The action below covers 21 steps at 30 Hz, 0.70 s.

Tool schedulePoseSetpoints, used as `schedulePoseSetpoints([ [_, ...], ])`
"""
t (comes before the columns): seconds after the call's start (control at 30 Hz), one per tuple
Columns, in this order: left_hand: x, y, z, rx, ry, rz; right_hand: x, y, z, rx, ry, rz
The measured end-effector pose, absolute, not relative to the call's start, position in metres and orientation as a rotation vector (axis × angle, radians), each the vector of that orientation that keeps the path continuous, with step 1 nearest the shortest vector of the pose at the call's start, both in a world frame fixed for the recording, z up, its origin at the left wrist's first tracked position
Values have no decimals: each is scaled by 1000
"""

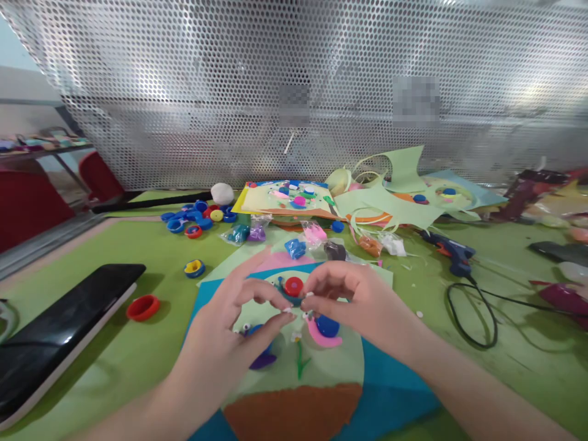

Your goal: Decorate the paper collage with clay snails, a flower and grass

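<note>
My left hand (229, 327) pinches a tiny white bit of modelling clay (288, 310) between thumb and index finger. My right hand (356, 300), close beside it, has its fingertips closed on another small white bit of clay (309, 295). Both hover over a blue card (390, 383) with a pale green panel and a brown clay ground (294, 411). On the panel are a pink clay snail (324, 339) with a blue cap shell, a red-capped snail (293, 286), and a blue and purple one (263, 360) partly behind my left hand. A clay flower (300, 361) with a green stem stands between them.
Bagged clay (295, 247) lies behind the card, with bottle caps (197, 214) and a finished picture (289, 199) farther back. A glue gun (452, 252) with a looping cord is right; a black device (68, 324) and red ring (143, 307) are left. Perforated metal (206, 92) rises behind.
</note>
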<state>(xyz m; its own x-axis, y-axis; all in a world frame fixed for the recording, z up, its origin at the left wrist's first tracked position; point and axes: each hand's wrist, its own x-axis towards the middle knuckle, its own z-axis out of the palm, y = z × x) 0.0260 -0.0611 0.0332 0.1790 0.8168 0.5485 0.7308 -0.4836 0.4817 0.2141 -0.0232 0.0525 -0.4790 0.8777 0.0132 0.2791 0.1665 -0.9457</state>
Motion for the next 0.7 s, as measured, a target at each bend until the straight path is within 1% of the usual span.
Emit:
schedulePoseSetpoints([
  [0.23, 25, -63, 28, 2377, 1521, 1174, 215, -27, 54, -1068, -1938, 1404],
  [0.4, 26, -65, 29, 2652, 1476, 1211, 210, -28, 47, -1135, -2028, 1188],
  [0.53, 22, -66, 24, 2783, 1363, 1212, 205, -29, 41, -1110, -2107, 1116],
  [0.7, 21, -65, 23, 2851, 1340, 1183, 205, -31, 36, -1070, -2202, 983],
])
